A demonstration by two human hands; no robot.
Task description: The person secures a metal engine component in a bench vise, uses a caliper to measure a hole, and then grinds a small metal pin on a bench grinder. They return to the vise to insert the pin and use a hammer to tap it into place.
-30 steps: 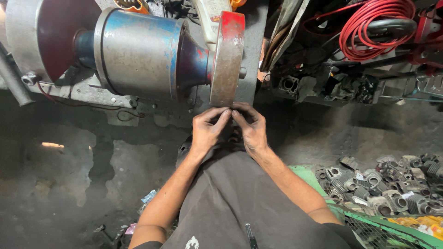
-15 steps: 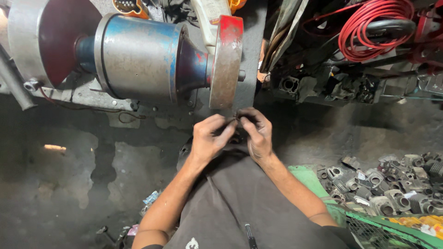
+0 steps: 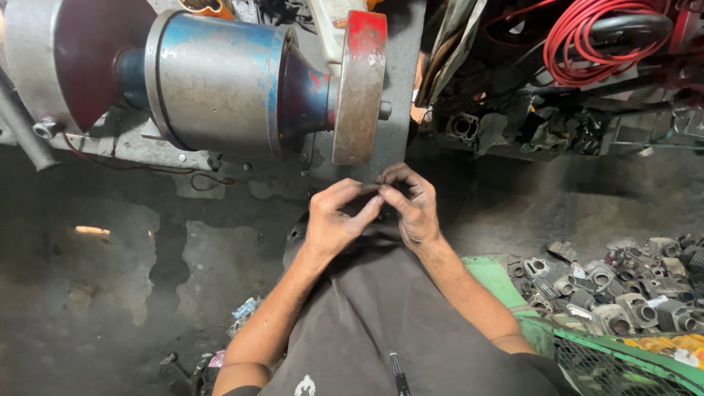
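Note:
My left hand (image 3: 336, 218) and my right hand (image 3: 411, 205) meet fingertip to fingertip just below a grinding wheel (image 3: 358, 88), which has a rusty rim and a red top. Between the fingers sits a small dark part (image 3: 378, 189), mostly hidden, so its shape is unclear. Both hands pinch it together above my lap, covered in dark cloth (image 3: 389, 315). The wheel is mounted on a large blue-grey motor housing (image 3: 216, 81) to the left.
A green mesh crate (image 3: 587, 345) at the lower right stands beside a pile of several grey metal engine parts (image 3: 623, 286). Red coiled cable (image 3: 594, 37) hangs at the upper right. Dirty concrete floor (image 3: 110, 279) lies to the left, with small scraps near my knee.
Both hands have drawn back from the wheel's lower edge toward my lap and now fiddle with the small part between the fingertips.

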